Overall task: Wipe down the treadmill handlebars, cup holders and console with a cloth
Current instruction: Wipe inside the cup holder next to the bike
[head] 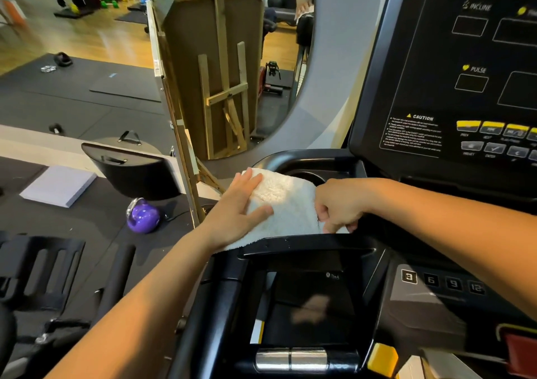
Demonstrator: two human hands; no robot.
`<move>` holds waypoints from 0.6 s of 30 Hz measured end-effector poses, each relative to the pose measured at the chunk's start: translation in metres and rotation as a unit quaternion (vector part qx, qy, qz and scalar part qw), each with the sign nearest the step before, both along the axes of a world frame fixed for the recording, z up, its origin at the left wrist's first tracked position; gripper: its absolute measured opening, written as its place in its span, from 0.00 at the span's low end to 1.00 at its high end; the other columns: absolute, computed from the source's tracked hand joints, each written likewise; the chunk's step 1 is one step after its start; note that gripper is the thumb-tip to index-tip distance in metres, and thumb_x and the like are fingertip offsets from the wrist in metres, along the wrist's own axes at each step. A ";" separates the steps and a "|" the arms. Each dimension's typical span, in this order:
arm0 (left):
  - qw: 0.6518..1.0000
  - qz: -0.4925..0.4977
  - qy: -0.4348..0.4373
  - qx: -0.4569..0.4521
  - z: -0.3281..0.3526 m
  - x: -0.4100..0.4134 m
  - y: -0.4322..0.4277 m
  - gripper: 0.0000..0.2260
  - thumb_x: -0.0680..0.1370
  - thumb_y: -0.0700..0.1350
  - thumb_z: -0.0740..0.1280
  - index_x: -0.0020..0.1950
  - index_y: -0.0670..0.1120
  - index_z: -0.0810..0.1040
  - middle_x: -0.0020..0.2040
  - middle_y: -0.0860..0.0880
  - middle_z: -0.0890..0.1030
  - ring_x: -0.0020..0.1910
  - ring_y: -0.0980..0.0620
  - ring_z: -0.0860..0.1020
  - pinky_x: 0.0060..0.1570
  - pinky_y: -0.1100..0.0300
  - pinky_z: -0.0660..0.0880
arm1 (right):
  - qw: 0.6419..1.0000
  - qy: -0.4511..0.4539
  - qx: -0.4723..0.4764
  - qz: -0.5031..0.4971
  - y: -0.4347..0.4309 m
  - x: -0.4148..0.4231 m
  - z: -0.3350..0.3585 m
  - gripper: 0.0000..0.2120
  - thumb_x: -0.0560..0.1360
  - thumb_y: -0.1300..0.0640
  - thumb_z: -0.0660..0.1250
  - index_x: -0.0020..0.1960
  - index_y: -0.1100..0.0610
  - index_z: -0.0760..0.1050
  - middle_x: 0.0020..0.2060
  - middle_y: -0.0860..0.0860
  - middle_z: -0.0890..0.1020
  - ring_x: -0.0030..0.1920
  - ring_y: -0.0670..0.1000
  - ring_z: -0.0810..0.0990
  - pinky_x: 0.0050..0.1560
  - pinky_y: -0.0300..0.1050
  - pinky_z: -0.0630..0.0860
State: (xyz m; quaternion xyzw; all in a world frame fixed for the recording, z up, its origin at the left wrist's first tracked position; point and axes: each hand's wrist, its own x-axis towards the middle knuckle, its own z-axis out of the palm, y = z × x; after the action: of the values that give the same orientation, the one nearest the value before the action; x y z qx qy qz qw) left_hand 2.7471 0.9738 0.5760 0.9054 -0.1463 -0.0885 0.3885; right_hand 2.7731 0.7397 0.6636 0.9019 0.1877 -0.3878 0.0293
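A white terry cloth [286,201] lies spread over the left side tray of the black treadmill, just in front of a round cup holder [305,176]. My left hand [236,213] rests flat on the cloth's left part with the fingers apart. My right hand [338,205] pinches the cloth's right edge between fingers and thumb. The console [453,67] with INCLINE and PULSE windows and yellow buttons rises at the right. A black handlebar [305,245] crosses just below the cloth, and silver pulse grips [292,359] sit near the bottom edge.
A purple kettlebell [143,216] and a white slab [58,185] lie on the black floor mats at the left. A wooden-backed panel [209,67] leans close behind the treadmill's left side. A numbered speed key row [441,281] is below the console.
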 end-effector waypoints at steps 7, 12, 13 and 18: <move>0.996 -0.043 -0.073 -0.009 0.002 0.000 -0.001 0.15 0.79 0.55 0.66 0.65 0.60 0.78 0.78 0.61 0.58 0.79 0.56 0.45 0.74 0.40 0.46 | 0.999 -0.001 -0.036 -0.003 0.008 -0.004 0.004 0.06 0.71 0.61 0.68 0.45 0.59 0.83 0.38 0.54 0.86 0.32 0.48 0.82 0.37 0.39 0.77; 0.997 -0.029 -0.061 -0.046 -0.001 -0.001 0.002 0.12 0.79 0.55 0.66 0.61 0.61 0.80 0.76 0.63 0.61 0.78 0.60 0.47 0.73 0.49 0.48 | 0.985 -0.143 -0.066 0.074 0.003 -0.006 -0.001 0.13 0.66 0.44 0.73 0.36 0.53 0.77 0.32 0.48 0.81 0.34 0.48 0.78 0.31 0.44 0.71; 0.996 -0.029 -0.055 -0.056 0.000 -0.001 0.002 0.10 0.79 0.55 0.65 0.59 0.62 0.81 0.76 0.63 0.61 0.78 0.61 0.47 0.73 0.49 0.49 | 0.992 -0.106 -0.043 0.043 0.000 -0.001 0.004 0.16 0.65 0.41 0.75 0.37 0.54 0.78 0.32 0.49 0.82 0.34 0.48 0.78 0.31 0.45 0.73; 0.996 -0.013 -0.057 -0.069 0.001 -0.001 -0.002 0.14 0.81 0.57 0.61 0.53 0.57 0.85 0.76 0.61 0.64 0.78 0.62 0.48 0.73 0.53 0.53 | 0.977 -0.078 0.187 -0.066 0.007 0.012 0.028 0.13 0.69 0.44 0.75 0.49 0.50 0.80 0.41 0.46 0.84 0.37 0.48 0.82 0.35 0.43 0.81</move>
State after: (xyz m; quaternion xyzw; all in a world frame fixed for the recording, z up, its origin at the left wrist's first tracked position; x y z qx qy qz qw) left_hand 2.7461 0.9722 0.5772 0.8782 -0.1858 -0.0317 0.4396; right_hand 2.7853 0.7468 0.6919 0.9294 0.1939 -0.2753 -0.1508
